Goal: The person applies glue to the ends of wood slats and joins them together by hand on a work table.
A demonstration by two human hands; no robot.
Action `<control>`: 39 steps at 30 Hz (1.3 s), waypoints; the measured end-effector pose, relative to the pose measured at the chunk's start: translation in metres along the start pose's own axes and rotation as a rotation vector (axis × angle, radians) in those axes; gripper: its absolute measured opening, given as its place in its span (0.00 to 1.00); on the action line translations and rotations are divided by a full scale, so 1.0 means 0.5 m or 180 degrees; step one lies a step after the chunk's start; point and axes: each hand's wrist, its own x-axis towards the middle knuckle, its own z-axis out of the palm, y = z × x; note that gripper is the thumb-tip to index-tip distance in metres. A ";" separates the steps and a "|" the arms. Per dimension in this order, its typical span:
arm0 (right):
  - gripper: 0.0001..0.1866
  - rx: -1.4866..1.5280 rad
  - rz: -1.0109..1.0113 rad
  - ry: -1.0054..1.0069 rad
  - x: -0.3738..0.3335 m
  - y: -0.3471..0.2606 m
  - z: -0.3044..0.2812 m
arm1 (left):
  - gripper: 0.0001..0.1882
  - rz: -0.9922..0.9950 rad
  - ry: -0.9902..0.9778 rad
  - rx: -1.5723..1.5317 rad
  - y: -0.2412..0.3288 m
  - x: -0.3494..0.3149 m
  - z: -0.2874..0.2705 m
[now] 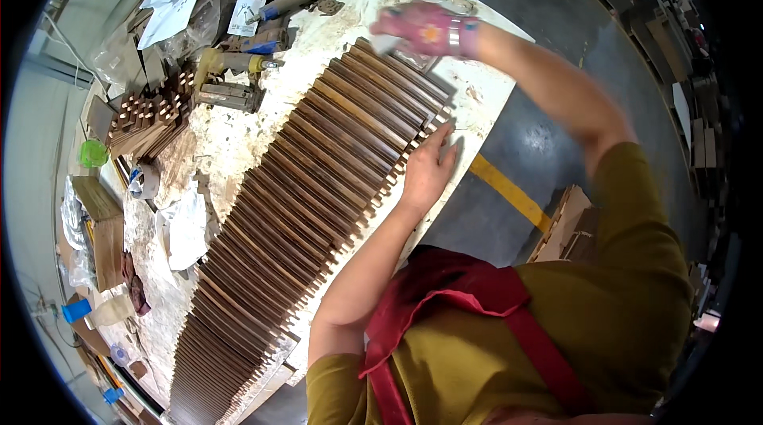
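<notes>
Hands lie apart, left point(429, 169) beside wooden strips point(318, 156), gloved right point(423, 29) extended.

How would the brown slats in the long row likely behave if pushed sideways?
The slats look like wood, so probably stiff. Packed side by side, pushed ones would likely nudge their neighbours. Being long and thin, each could skew if pushed at one end.

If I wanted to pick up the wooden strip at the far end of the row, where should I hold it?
I'd pinch the end strip by the tip nearest the left hand, coming from the person's side. It is long and thin, with other strips packed along one long side, so that exposed tip looks easier than the middle.
</notes>
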 end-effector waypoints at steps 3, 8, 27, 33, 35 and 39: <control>0.22 -0.0661 0.0246 0.0081 0.051 -0.013 0.039 | 0.23 0.0115 0.0099 0.0111 -0.002 -0.003 0.011; 0.20 -0.1106 -0.0241 -0.1293 -0.079 -0.033 0.016 | 0.21 0.0124 0.0334 -0.0051 -0.030 0.001 0.009; 0.25 0.0438 -0.0297 0.0092 -0.115 -0.044 0.048 | 0.20 0.0424 0.0355 -0.0080 -0.027 0.003 0.018; 0.29 0.0376 -0.0520 -0.0963 -0.207 -0.045 0.045 | 0.20 0.0105 0.0042 0.0394 -0.021 0.001 0.012; 0.26 0.0180 -0.0631 -0.0914 -0.197 -0.090 -0.017 | 0.21 0.0644 0.0267 0.0393 -0.006 -0.025 0.003; 0.25 0.0847 -0.0389 -0.0365 -0.044 -0.187 0.000 | 0.22 0.0701 0.0405 0.0083 0.000 -0.134 -0.023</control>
